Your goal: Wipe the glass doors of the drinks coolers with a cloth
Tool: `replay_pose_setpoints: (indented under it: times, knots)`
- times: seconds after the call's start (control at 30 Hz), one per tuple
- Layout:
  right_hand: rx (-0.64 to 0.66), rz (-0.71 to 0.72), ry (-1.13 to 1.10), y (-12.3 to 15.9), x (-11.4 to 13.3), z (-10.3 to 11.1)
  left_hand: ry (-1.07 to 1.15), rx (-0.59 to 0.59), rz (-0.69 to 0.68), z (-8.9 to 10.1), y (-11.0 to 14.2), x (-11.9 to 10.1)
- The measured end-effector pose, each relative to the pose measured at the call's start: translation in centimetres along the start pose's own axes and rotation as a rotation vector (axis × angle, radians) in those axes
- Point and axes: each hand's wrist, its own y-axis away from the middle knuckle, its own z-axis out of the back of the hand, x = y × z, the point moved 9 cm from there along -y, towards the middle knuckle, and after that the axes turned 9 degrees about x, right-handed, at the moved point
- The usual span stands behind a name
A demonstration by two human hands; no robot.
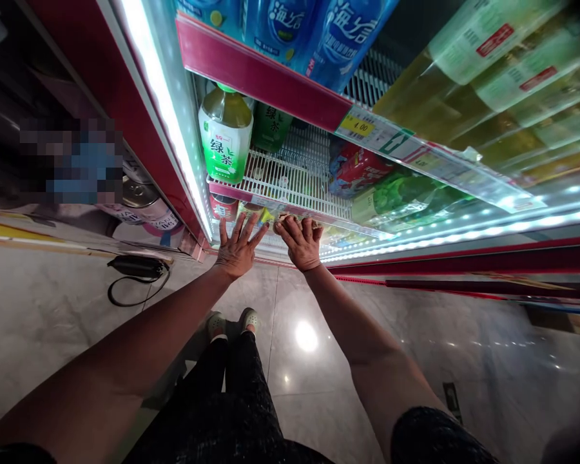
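My left hand (pixel 236 253) reaches to the front of the cooler's bottom shelf with its fingers spread, holding nothing. Small packages, one with a red label (pixel 223 206), lie just beyond its fingertips. Close on its right, my right hand (pixel 301 245) has its fingers bent over a tan-brown item whose edges show around them; the hand hides most of it. Above the left hand, a green tea bottle (pixel 225 138) with a green and white label stands upright on the wire shelf (pixel 299 171). A darker green bottle (pixel 271 125) stands behind it.
Blue drink bottles (pixel 290 29) and large pale yellow bottles (pixel 493 84) fill the upper shelf, behind a red price rail (pixel 265 74). Red packages (pixel 360 167) and green bottles (pixel 406 203) lie lower right. Cans (pixel 142 200) stand left; a black strapped pouch (pixel 139 266) lies nearby.
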Motion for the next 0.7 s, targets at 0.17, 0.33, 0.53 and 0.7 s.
replay_pose_setpoints:
  times: [0.17,0.33,0.53,0.7]
  knots:
    - [0.177,0.046,-0.163,-2.5,1.6,0.5,0.029,-0.096,0.018,0.5,0.5,0.8]
    - [0.29,0.169,-0.28,-4.2,4.3,1.7,0.065,-0.161,0.084,1.0,1.1,2.0]
    - [0.224,0.28,-0.399,-6.1,5.9,3.4,0.054,-0.176,0.123,1.0,1.6,2.7]
    - [0.285,0.363,-0.424,-6.4,6.8,3.9,0.071,-0.26,0.06,2.4,1.9,2.2]
